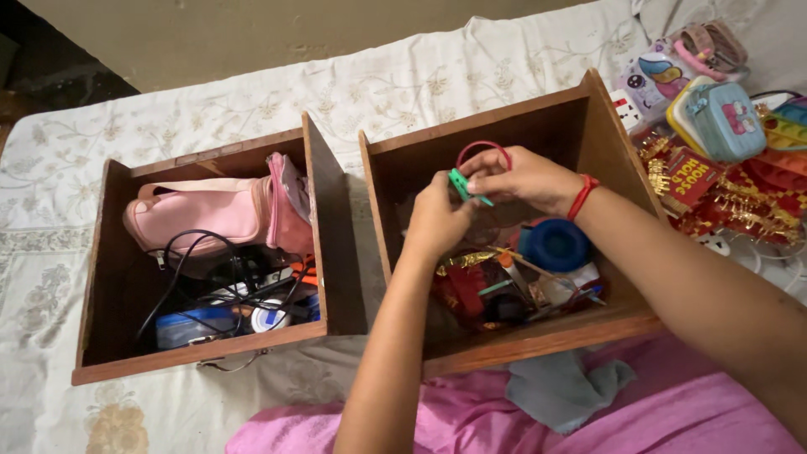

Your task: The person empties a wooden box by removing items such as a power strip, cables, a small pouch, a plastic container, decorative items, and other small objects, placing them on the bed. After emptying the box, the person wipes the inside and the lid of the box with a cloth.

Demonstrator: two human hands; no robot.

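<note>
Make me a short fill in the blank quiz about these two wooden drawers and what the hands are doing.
1. Both hands meet above the ____ drawer.
2. The small clip pinched between the fingers is ____.
3. The bag in the left drawer is ____.
4. The band on the right wrist is ____.

Missing words: right; green; pink; red

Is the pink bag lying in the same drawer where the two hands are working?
No, the pink bag lies in the left drawer.
</note>
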